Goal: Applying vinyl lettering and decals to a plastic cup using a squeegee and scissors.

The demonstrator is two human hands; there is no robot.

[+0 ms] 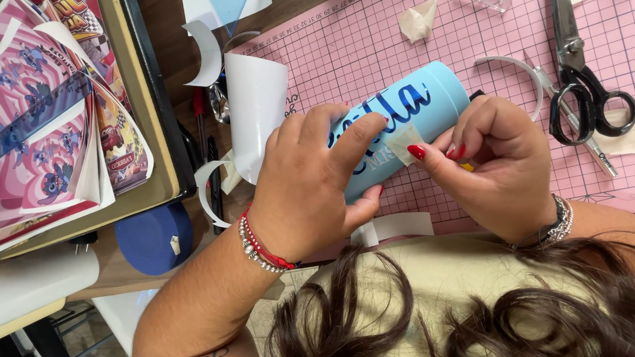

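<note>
A light blue cylindrical tumbler (425,97) lies tilted on a pink cutting mat (355,48), with dark blue lettering along its side. My left hand (310,178) wraps around its lower part, the index finger pressing on the lettering. My right hand (498,164), with red nails, pinches a small piece of translucent transfer tape (405,143) against the tumbler's side. Something yellow shows just under the right fingers.
Large black scissors (580,84) lie on the mat at the upper right beside a thin tool. A curled white backing sheet (255,112) stands left of the tumbler. Printed paper stacks (42,110) fill the left; a blue tape roll (154,238) sits below them.
</note>
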